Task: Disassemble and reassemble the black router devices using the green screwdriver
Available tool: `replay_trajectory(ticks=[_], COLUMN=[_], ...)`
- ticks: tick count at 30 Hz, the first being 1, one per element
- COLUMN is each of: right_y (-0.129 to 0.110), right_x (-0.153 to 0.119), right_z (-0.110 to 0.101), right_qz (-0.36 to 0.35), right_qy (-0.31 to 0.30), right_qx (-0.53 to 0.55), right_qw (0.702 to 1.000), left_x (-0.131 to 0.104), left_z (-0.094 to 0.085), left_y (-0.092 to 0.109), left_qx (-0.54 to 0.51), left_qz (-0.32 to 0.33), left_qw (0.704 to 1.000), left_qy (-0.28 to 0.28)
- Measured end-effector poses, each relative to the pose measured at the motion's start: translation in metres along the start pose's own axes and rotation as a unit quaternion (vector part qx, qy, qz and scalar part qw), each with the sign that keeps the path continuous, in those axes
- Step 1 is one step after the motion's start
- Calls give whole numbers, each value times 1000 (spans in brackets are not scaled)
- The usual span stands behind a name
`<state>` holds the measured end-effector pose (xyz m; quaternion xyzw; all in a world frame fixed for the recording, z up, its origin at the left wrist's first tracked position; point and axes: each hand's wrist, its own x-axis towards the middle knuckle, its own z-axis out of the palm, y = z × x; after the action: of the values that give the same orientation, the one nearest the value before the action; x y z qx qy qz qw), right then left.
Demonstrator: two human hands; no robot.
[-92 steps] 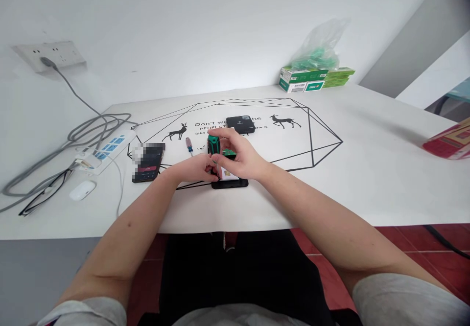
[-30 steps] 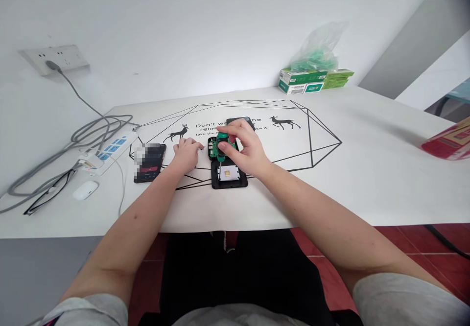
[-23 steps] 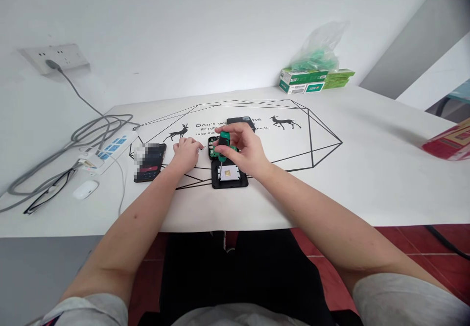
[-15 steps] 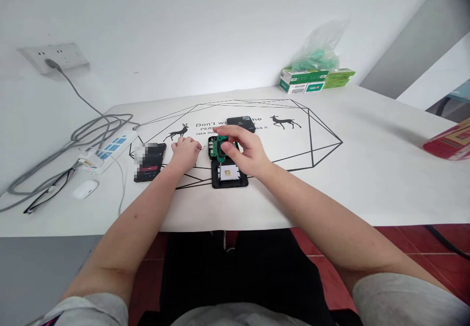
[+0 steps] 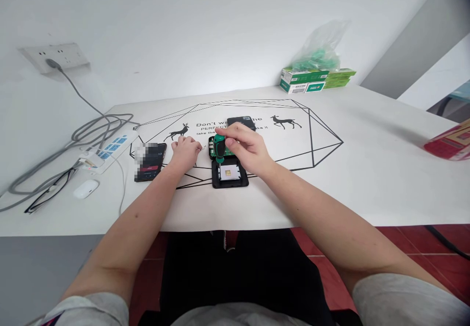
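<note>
My right hand (image 5: 250,147) grips a screwdriver (image 5: 219,146) with a green and black handle, index finger over its top end. The shaft points down at the left edge of a white plate (image 5: 229,173) with a gold square, set in a black case half (image 5: 230,186). Behind it, a black case part holding a green circuit board (image 5: 212,146) sits partly hidden by the screwdriver and hand. My left hand (image 5: 186,153) rests on the table, fingers bent and slightly apart, nothing visible in them. Tiny dark bits (image 5: 204,148), perhaps screws, lie beside its fingertips.
A phone (image 5: 151,162) lies left of my left hand. Farther left are a power strip (image 5: 114,146), cables, glasses (image 5: 49,191) and a white earbud case (image 5: 86,189). A black flat device (image 5: 240,122) lies behind my right hand. Green boxes (image 5: 304,77) stand at the back right.
My right hand and fingers have shifted slightly around the screwdriver, whose handle looks turned, its black side now facing me. The left hand stays in place.
</note>
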<state>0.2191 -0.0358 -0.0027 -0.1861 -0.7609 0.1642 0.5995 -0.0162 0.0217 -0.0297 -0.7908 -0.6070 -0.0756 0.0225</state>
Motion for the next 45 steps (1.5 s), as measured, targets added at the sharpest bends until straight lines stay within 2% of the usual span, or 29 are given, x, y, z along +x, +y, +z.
replay_trajectory(ticks=[5,10,12,17,22,27,33,39,45], right_y=[-1,-4,-3,-2,-6,-3,0,2,2], right_x=[0,-3,-5,-7,-2,-1,-1,0,-4], right_z=[3,11,13,11,4,-2,-5,-1,14], right_qz=[32,134,152,127,63,12,22,24,106], right_qy=[38,36,41,45,1,-13,-26,13,35], right_qx=[43,143,163,115,35,-13,24,40,133], right_qw=[998,980,974,984,997,1000,999,999,985], left_x=[0,0,-1,-1,-1,0,0,1,-1], left_z=[0,0,0,0,1,2,3,3,0], left_y=[0,0,0,1,0,-1,-2,-2,-1], left_qx=[-10,-17,-17,-10,-6,-3,-13,-10,-1], left_qz=[3,5,2,5,7,13,15,18,27], left_qw=[1000,1000,1000,1000,1000,1000,1000,1000,1000], left_qy=[8,9,7,5,2,2,4,4,6])
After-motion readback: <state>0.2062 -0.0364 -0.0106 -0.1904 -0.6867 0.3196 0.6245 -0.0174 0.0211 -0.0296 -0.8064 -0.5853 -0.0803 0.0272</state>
